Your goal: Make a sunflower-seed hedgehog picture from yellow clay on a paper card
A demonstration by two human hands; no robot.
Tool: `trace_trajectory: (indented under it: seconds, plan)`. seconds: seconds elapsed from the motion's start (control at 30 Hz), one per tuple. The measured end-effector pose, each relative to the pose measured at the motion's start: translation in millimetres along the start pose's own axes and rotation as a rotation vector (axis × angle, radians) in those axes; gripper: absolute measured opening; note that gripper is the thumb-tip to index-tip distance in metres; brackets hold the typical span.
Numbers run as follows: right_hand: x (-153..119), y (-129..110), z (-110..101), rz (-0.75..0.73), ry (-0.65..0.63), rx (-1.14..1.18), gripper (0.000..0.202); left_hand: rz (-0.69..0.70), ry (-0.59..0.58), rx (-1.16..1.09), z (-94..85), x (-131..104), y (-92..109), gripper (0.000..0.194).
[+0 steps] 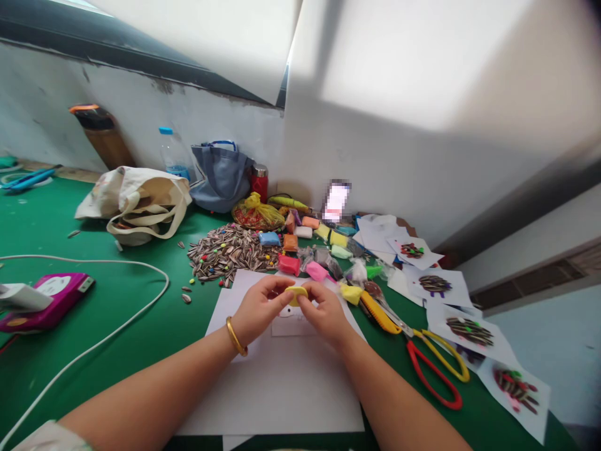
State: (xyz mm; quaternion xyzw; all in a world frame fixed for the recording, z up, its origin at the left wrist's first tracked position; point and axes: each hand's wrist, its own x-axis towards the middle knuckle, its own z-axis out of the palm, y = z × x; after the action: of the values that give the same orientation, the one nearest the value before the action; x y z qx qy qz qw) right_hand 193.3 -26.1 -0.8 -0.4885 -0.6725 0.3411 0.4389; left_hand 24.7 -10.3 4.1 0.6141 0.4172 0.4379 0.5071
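A small flat yellow clay piece (297,295) is pinched between the fingertips of both hands. My left hand (263,305), with a gold bangle (236,336) at the wrist, grips its left side. On its right side are the closed fingers of my right hand (325,312). Under the hands lies a small white card (293,327) with dark marks, partly hidden by the fingers. It rests on larger white paper (277,388). Sunflower seeds (230,250) are heaped behind my left hand, and packets of coloured clay, such as a red one (288,264), lie beyond both hands.
Scissors (434,363) and a yellow cutter (380,313) lie at the right, beside seed-decorated cards (469,331). A white cable (113,334) curves across the left side near a purple power strip (61,300). Bags, including a blue one (220,178), a bottle (173,156) and a phone (336,202) stand behind.
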Motion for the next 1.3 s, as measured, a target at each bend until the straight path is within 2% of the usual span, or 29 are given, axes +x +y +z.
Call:
trace_trajectory:
  seconds: [0.2,0.4,0.57,0.77,0.9,1.0,1.17,1.3]
  plan:
    - [-2.5,-0.3,1.0,0.032,-0.053,-0.014,0.012,0.028,0.021,0.036,-0.8,0.4,-2.0,0.027]
    - [-0.7,-1.6,0.3,0.035,-0.03,0.017,0.014,0.037,0.036,0.014,-0.8,1.2,-2.3,0.03]
    - [-1.0,-3.4,0.3,0.008,-0.07,-0.023,0.014,0.032,0.034,0.036,0.0,1.0,-0.3,0.024]
    - [-0.7,-2.6,-1.8,0.029,-0.132,0.042,0.018,0.02,0.07,-0.018,-0.8,1.4,-0.5,0.024]
    - [-1.0,-4.0,-1.0,0.041,-0.105,-0.045,0.014,0.037,0.049,0.012,-0.3,0.1,-0.8,0.034]
    - [-1.4,-4.7,0.8,0.035,-0.102,-0.101,0.012,0.051,0.025,0.071,0.1,-0.2,-1.4,0.024]
    - [-0.2,-3.3,1.0,0.033,-0.063,-0.046,0.012,0.054,0.08,0.058,-0.1,0.8,-3.9,0.023]
    - [0.2,-2.8,0.4,0.017,-0.042,-0.036,0.012,0.035,0.055,0.027,1.1,0.0,-3.7,0.029]
